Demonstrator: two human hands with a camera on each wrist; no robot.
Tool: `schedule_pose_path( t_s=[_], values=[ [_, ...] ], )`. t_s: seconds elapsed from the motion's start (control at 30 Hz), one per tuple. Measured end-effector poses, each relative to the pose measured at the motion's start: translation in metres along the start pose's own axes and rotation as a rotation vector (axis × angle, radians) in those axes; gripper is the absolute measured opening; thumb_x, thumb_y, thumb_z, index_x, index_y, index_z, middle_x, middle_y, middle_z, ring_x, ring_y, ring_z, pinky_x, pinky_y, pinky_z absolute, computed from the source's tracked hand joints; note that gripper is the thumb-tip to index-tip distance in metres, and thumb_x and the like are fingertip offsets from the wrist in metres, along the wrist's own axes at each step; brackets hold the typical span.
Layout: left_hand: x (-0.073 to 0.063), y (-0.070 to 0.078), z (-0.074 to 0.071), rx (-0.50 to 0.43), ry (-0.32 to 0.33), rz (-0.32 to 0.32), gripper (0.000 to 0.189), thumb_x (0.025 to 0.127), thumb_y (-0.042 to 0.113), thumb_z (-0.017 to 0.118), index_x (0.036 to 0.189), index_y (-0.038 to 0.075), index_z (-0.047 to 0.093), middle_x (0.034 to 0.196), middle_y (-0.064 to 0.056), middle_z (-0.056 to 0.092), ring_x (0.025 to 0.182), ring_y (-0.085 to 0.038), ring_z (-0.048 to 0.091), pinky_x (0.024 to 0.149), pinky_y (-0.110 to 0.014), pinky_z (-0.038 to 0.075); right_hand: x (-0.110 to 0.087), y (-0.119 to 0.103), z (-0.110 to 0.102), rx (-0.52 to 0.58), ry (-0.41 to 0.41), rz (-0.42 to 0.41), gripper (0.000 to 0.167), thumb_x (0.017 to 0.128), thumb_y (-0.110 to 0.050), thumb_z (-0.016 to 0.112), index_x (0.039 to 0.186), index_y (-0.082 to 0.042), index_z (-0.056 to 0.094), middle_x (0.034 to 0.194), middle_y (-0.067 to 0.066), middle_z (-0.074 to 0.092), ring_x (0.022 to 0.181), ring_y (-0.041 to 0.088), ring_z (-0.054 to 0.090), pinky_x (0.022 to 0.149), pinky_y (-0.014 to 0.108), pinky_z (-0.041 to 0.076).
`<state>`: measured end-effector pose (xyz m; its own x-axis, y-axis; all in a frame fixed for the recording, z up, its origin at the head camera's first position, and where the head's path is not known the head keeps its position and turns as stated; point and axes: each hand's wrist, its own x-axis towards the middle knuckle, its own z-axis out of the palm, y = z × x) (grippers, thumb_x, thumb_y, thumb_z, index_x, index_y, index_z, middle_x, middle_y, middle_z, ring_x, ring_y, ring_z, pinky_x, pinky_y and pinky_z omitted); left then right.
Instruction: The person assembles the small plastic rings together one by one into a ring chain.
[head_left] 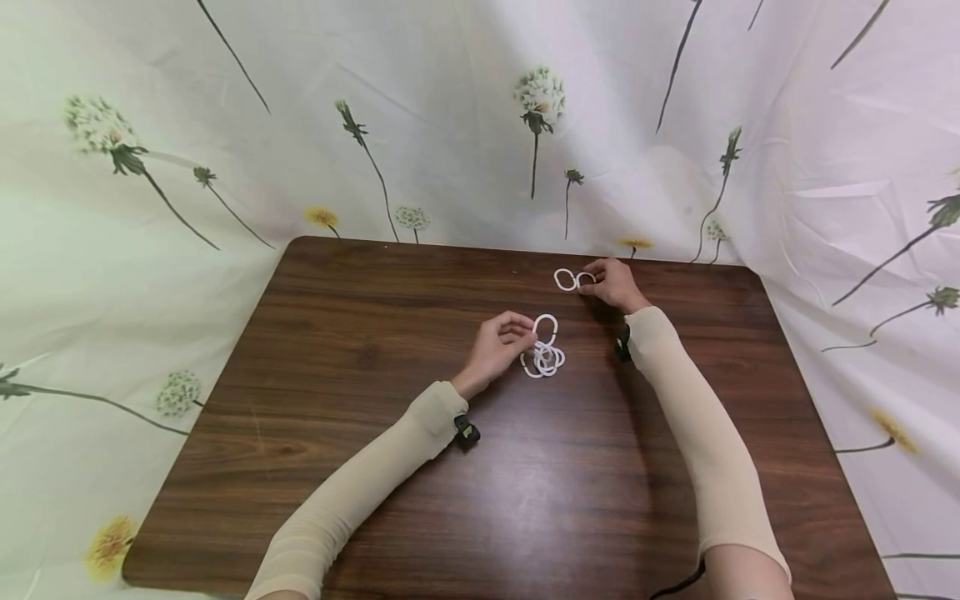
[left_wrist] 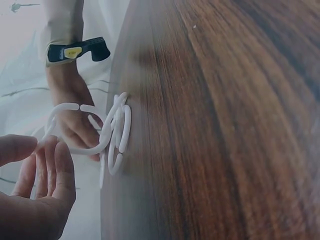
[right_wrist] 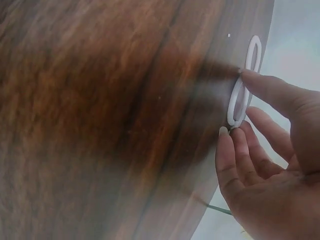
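Note:
In the head view, my left hand (head_left: 498, 348) pinches a white plastic shower curtain ring (head_left: 555, 320) between thumb and fingertips. That ring stands up over a small heap of similar white rings (head_left: 551, 371) on the table; the left wrist view shows it linked with the overlapping rings (left_wrist: 125, 130). Farther back, my right hand (head_left: 613, 283) holds another white ring (right_wrist: 231, 110) across its length, thumb at one end and fingertips at the other. A second ring (head_left: 557, 273) lies flat, joined to that one and pointing left.
The brown wood-grain table (head_left: 360, 325) has its back edge just beyond the right hand. A white curtain (head_left: 450, 125) printed with dandelions hangs behind and at both sides. Each wrist carries a black camera strap (head_left: 467, 432).

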<state>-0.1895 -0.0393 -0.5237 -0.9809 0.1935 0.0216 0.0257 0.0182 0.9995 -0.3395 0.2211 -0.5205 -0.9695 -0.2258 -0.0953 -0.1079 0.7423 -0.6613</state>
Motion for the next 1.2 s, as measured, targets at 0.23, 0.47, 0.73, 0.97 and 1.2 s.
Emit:
schedule_pose_path(
  t_s=[0.23, 0.47, 0.73, 0.97, 1.2],
  values=[
    [-0.001, 0.0, 0.002, -0.003, 0.004, 0.0, 0.022, 0.094, -0.002, 0.072, 0.115, -0.007, 0.067, 0.106, -0.03, 0.073, 0.096, -0.048, 0.072, 0.092, -0.06, 0.063, -0.001, -0.003, -0.002, -0.032, -0.009, 0.011, 0.049, 0.092, -0.014, 0.078, 0.135, 0.007, 0.063, 0.134, 0.03, 0.062, 0.123, 0.043, 0.06, 0.108, 0.053, 0.053],
    [-0.002, -0.001, 0.003, -0.005, 0.008, 0.005, 0.023, 0.093, -0.002, 0.073, 0.114, -0.007, 0.067, 0.106, -0.029, 0.074, 0.085, -0.023, 0.075, 0.09, -0.054, 0.065, -0.005, -0.002, -0.001, -0.062, 0.021, 0.023, 0.049, 0.089, -0.018, 0.083, 0.128, 0.007, 0.066, 0.124, 0.029, 0.068, 0.113, 0.04, 0.064, 0.102, 0.051, 0.055],
    [-0.003, -0.002, 0.004, 0.006, 0.008, 0.012, 0.023, 0.094, -0.001, 0.073, 0.115, -0.006, 0.068, 0.108, -0.03, 0.073, 0.086, -0.016, 0.074, 0.089, -0.046, 0.066, -0.015, -0.001, 0.001, -0.069, 0.048, 0.041, 0.05, 0.088, -0.024, 0.084, 0.123, 0.005, 0.061, 0.116, 0.028, 0.067, 0.103, 0.039, 0.061, 0.091, 0.047, 0.054],
    [-0.003, -0.002, 0.004, -0.004, 0.017, 0.022, 0.023, 0.093, -0.002, 0.074, 0.115, -0.007, 0.068, 0.107, -0.028, 0.074, 0.082, -0.008, 0.071, 0.082, -0.03, 0.066, -0.022, 0.0, 0.001, -0.068, 0.018, 0.042, 0.047, 0.093, -0.027, 0.079, 0.126, 0.002, 0.062, 0.111, 0.024, 0.066, 0.088, 0.033, 0.064, 0.068, 0.028, 0.052],
    [-0.001, -0.002, 0.005, -0.013, 0.022, 0.009, 0.023, 0.092, -0.002, 0.074, 0.114, -0.007, 0.068, 0.104, -0.025, 0.074, 0.08, -0.009, 0.071, 0.078, -0.026, 0.065, -0.033, 0.005, -0.004, -0.034, 0.046, 0.039, 0.028, 0.097, -0.023, 0.073, 0.11, 0.002, 0.069, 0.1, 0.021, 0.071, 0.079, 0.022, 0.063, 0.062, 0.022, 0.05]
  ],
)
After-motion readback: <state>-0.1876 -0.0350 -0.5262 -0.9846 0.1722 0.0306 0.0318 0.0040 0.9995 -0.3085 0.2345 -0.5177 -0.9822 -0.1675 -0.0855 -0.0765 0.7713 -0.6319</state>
